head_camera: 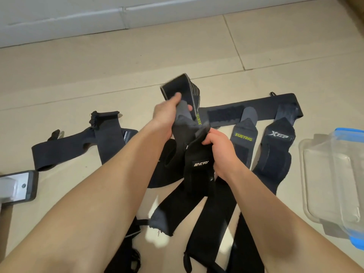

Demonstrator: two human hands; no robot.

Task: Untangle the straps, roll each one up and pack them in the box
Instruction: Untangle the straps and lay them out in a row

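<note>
We've got the tangle up off the beige tiled floor (98,75): left hand (167,113) is clenched on the grey-black elastic wrist strap with lime XUEYING lettering (189,99), thumb on top pinning its near face, loose end standing up above the fingers; right hand (218,146) is closed around the black woven strap with the white logo tag (199,164), fingers curled over its upper edge, tails hanging down between our forearms. The two straps cross and touch right between the hands, so that's the knot zone. Judging by the drape these are light, soft, stretchy, grippy fabric, hook-and-loop patches likely to snag each other, so we'd hold near the crossing and peel, not yank. More dark straps lie flat on the floor beyond and below. Clear plastic box with blue-clipped lid (334,174) sits to the right, nothing packed as far as we can see
</note>
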